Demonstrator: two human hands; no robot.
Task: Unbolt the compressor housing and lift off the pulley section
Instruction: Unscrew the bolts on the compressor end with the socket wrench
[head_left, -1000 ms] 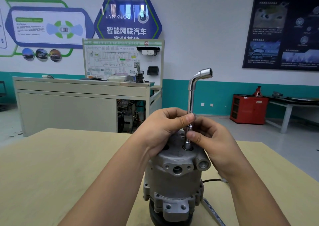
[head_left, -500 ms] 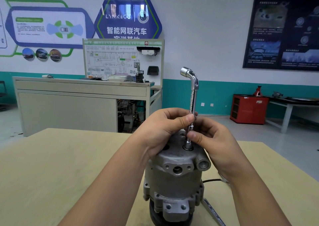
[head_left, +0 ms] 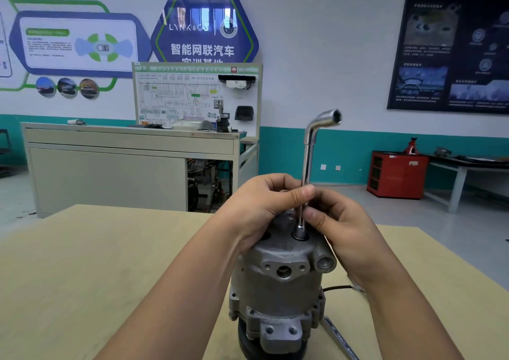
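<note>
A grey cast compressor housing (head_left: 278, 282) stands upright on the wooden table, its black pulley (head_left: 248, 346) at the bottom against the tabletop. A chrome L-shaped socket wrench (head_left: 308, 161) stands vertical, its lower socket seated in a bolt recess on the housing's top. My left hand (head_left: 264, 208) rests on the top of the housing and pinches the wrench shaft with thumb and fingers. From the right, my right hand (head_left: 338, 230) pinches the same shaft lower down. The wrench's bent upper end points right.
The wooden table (head_left: 96, 263) spreads out around the compressor. A black cable (head_left: 337, 287) and a flat metal tool (head_left: 340, 337) lie to the right of the housing. A beige cabinet (head_left: 110, 167), a red cabinet (head_left: 396, 175) and a bench stand farther back.
The wrench has spun between my fingers: its bent top pointed right, then left, and points right again now. Both hands and the housing stay in place.
</note>
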